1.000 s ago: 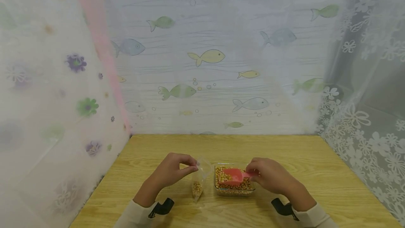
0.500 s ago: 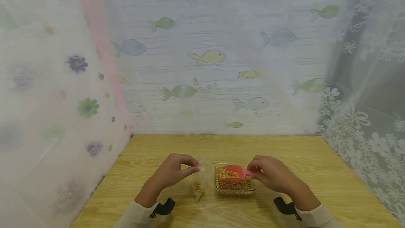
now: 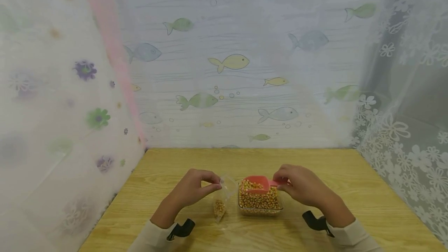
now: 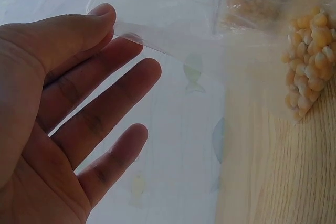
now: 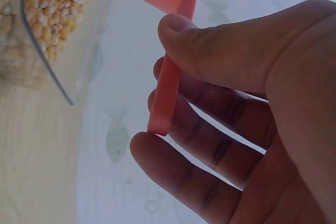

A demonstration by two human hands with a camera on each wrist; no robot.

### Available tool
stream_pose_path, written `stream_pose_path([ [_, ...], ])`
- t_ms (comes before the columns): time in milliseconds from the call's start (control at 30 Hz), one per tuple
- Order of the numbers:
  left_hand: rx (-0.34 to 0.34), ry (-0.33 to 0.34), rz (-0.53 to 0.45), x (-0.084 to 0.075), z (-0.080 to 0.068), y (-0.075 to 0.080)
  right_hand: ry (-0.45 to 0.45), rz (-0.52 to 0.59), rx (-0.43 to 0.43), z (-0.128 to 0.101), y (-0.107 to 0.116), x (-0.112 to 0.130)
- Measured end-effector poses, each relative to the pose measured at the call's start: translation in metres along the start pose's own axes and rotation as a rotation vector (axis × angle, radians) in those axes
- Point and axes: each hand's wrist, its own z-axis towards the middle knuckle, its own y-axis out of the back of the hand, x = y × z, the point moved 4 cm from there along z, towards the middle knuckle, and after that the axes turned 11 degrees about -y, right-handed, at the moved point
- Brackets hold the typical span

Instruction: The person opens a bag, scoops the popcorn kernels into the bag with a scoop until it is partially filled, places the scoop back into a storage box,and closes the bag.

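My left hand (image 3: 197, 186) pinches the top edge of a clear plastic bag (image 3: 228, 186) between thumb and index finger. Its other fingers spread loosely in the left wrist view. Corn kernels (image 4: 312, 64) fill the bag's lower corner, which hangs at the table. To the right stands a glass container (image 3: 260, 211) of yellow corn kernels (image 3: 259, 201). With my right hand (image 3: 302, 186) I grip a pink scoop (image 3: 263, 184) by its handle (image 5: 167, 95), thumb on one side and fingers on the other. The scoop is loaded with kernels and overlaps the container's back part in the head view.
The wood-grain table (image 3: 175, 160) spreads around the bag and container. A fish-print curtain (image 3: 238, 88) hangs behind it, a flowered curtain (image 3: 63, 127) on the left and a white-flower sheet (image 3: 402, 139) on the right. Black wrist mounts (image 3: 182, 228) sit at both cuffs.
My right hand has raised the scoop, now carrying kernels, up and toward the container's back from among the corn. The left hand and bag have barely moved.
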Motion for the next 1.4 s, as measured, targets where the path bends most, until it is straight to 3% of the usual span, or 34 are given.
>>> stream_pose_path([
  [533, 0.0, -0.01, -0.028, 0.001, 0.0, -0.001, 0.075, -0.047, -0.007, 0.02, 0.013, 0.026],
  [1100, 0.004, -0.005, -0.002, 0.002, -0.001, -0.001, 0.09, -0.102, 0.018, 0.039, 0.015, 0.046],
  [1400, 0.007, -0.004, 0.009, 0.001, 0.0, 0.0, 0.192, -0.152, -0.043, 0.047, 0.021, 0.061],
])
